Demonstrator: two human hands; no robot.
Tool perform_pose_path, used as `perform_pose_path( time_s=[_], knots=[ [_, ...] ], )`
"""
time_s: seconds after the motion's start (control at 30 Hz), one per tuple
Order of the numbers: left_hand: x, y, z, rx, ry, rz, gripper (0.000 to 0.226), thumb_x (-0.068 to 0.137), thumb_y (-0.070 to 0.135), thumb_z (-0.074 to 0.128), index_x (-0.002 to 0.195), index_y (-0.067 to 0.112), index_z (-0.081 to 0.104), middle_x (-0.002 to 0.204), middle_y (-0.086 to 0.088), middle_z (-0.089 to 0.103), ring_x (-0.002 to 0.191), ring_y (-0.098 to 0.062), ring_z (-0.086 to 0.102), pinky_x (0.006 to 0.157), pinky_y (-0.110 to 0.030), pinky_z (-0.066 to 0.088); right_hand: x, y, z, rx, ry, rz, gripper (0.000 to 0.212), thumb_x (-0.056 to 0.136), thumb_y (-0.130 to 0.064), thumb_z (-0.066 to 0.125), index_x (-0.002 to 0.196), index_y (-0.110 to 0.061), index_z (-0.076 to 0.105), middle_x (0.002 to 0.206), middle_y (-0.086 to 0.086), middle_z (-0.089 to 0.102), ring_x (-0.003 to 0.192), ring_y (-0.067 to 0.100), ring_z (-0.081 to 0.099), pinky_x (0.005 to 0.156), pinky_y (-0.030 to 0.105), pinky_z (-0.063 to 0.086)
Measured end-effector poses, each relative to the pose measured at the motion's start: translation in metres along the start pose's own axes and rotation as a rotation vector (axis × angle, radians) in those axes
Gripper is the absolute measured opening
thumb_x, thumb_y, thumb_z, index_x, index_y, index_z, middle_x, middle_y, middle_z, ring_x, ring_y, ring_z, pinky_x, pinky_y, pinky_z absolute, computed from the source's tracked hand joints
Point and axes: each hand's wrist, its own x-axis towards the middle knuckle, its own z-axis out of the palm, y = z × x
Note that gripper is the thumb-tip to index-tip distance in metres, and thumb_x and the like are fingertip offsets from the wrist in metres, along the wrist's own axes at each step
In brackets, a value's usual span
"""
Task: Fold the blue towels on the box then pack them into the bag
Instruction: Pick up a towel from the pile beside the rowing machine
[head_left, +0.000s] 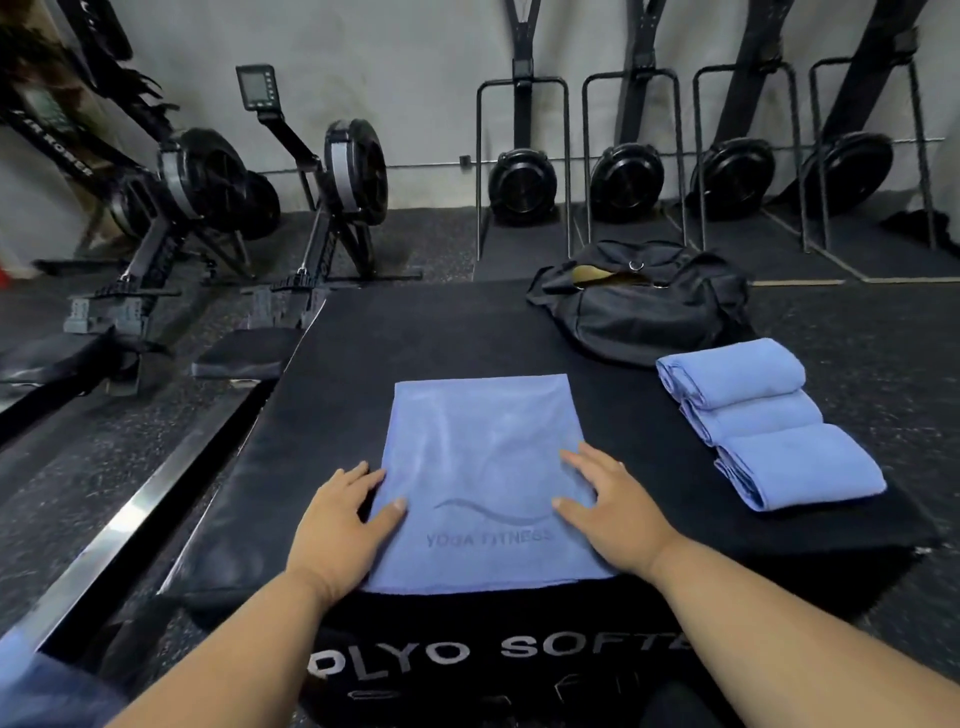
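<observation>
A blue towel (480, 457) printed with "YOGA FITNESS" lies flat on the black soft box (337, 395). My left hand (340, 525) rests flat on the towel's near left edge, fingers straight. On the towel's near right part lies my right hand (610, 506), palm down with fingers spread. Three folded blue towels (763, 421) sit in a row on the box to the right. A black duffel bag (644, 306) stands at the box's far right, its top open.
Two rowing machines (332, 197) stand on the floor at the left, with a metal rail (119, 525) running alongside the box. Several ski-trainer machines (628, 176) line the back wall. Dark rubber flooring surrounds the box.
</observation>
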Motion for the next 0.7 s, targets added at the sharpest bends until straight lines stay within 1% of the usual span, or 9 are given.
perform_pose_path(
  time_s=[0.07,0.17,0.23,0.3,0.37,0.4,0.5,0.57,0.7],
  knots=[
    [-0.007,-0.001,-0.003,-0.013,-0.009,0.004,0.064,0.096,0.06,0.063,0.152,0.032,0.052,0.167,0.01,0.036,0.159,-0.015,0.018,0.128,-0.038,0.019,-0.008,0.004,0.002,-0.055,-0.022,0.006,0.066,0.094,-0.044,0.071,0.154,-0.036,0.046,0.17,-0.007,0.026,0.158,0.016,0.021,0.13,0.035,0.009],
    [-0.025,-0.003,0.001,0.027,0.037,-0.001,0.06,0.095,0.057,0.066,0.148,0.03,0.057,0.166,0.006,0.038,0.159,-0.018,0.019,0.13,-0.039,0.011,-0.025,0.008,0.004,-0.064,-0.029,0.021,0.068,0.092,-0.052,0.069,0.154,-0.041,0.044,0.17,-0.012,0.023,0.158,0.024,0.02,0.129,0.038,0.017],
    [-0.037,0.0,0.005,-0.038,0.101,-0.032,0.038,0.092,0.056,0.07,0.125,0.038,0.067,0.16,0.006,0.046,0.157,-0.019,0.025,0.129,-0.04,0.014,-0.038,0.01,0.003,-0.097,0.035,0.008,0.069,0.092,-0.053,0.068,0.155,-0.036,0.044,0.163,-0.009,0.031,0.151,0.021,0.03,0.125,0.035,0.023],
    [-0.051,0.007,0.006,-0.136,0.165,-0.079,0.021,0.089,0.051,0.077,0.096,0.034,0.066,0.139,0.011,0.061,0.145,-0.021,0.041,0.119,-0.041,0.034,-0.053,0.007,0.0,-0.164,0.118,0.038,0.068,0.091,-0.056,0.066,0.152,-0.033,0.047,0.147,-0.009,0.04,0.138,0.017,0.039,0.118,0.031,0.025],
    [-0.061,0.015,0.004,-0.192,0.228,-0.094,0.032,0.087,0.044,0.081,0.081,0.02,0.061,0.109,0.014,0.063,0.129,-0.019,0.051,0.105,-0.041,0.043,-0.065,0.005,-0.004,-0.236,0.157,0.075,0.065,0.089,-0.06,0.065,0.147,-0.036,0.049,0.135,-0.009,0.045,0.127,0.019,0.043,0.111,0.033,0.028],
    [-0.064,0.017,0.005,-0.21,0.245,-0.099,0.035,0.086,0.042,0.082,0.077,0.017,0.061,0.105,0.013,0.063,0.133,-0.017,0.051,0.105,-0.04,0.043,-0.07,0.003,-0.006,-0.264,0.158,0.089,0.063,0.088,-0.062,0.064,0.144,-0.038,0.05,0.13,-0.009,0.047,0.124,0.02,0.044,0.109,0.034,0.029],
    [-0.07,0.014,0.01,-0.13,0.228,-0.12,0.032,0.086,0.047,0.081,0.078,0.022,0.064,0.124,0.001,0.066,0.149,-0.016,0.04,0.116,-0.039,0.038,-0.081,0.0,-0.009,-0.259,0.169,0.098,0.056,0.085,-0.065,0.062,0.136,-0.042,0.053,0.113,-0.014,0.049,0.111,0.017,0.044,0.103,0.035,0.033],
    [-0.072,0.011,0.013,-0.045,0.215,-0.114,0.029,0.089,0.049,0.077,0.078,0.026,0.064,0.123,-0.001,0.069,0.15,-0.018,0.038,0.119,-0.038,0.036,-0.085,-0.001,-0.01,-0.22,0.167,0.086,0.054,0.084,-0.063,0.063,0.133,-0.041,0.055,0.103,-0.017,0.048,0.106,0.015,0.045,0.1,0.034,0.034],
    [-0.072,0.017,0.007,-0.03,0.205,-0.13,0.042,0.097,0.035,0.071,0.06,0.015,0.062,0.081,0.012,0.07,0.143,-0.013,0.045,0.112,-0.033,0.039,-0.087,0.002,-0.008,-0.282,0.071,-0.017,0.072,0.075,-0.069,0.069,0.141,-0.046,0.047,0.109,-0.017,0.046,0.109,0.015,0.045,0.098,0.033,0.032]
  ],
)
